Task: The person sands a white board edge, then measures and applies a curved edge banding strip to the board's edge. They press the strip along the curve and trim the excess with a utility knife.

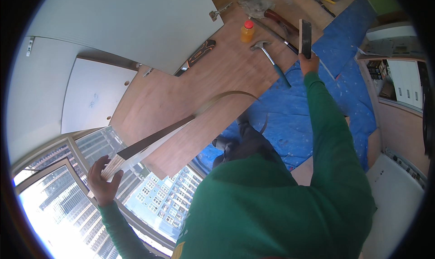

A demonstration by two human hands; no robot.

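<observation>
My left hand [104, 182] grips the near end of a narrow board [113, 167], whose bare layered wood shows there. Along the board's edge lies a dark edge-banding strip [154, 137]. Past the board's far end, the loose part of that strip curls in a wide arc toward the blue sheet. Out to the far right, my right hand [309, 63] is closed around one end of a flat block [305, 37] with a dark face and pale wood side. The block is raised away from the board.
On the wooden worktop [181, 93] lie a claw hammer [272, 61], an orange bottle [247, 32] with a red cap, and a utility knife [199, 53]. Pliers [322, 2] rest farther back. White panels [122, 18] with hinges border the left, above a window. A blue sheet [290, 114] covers the floor.
</observation>
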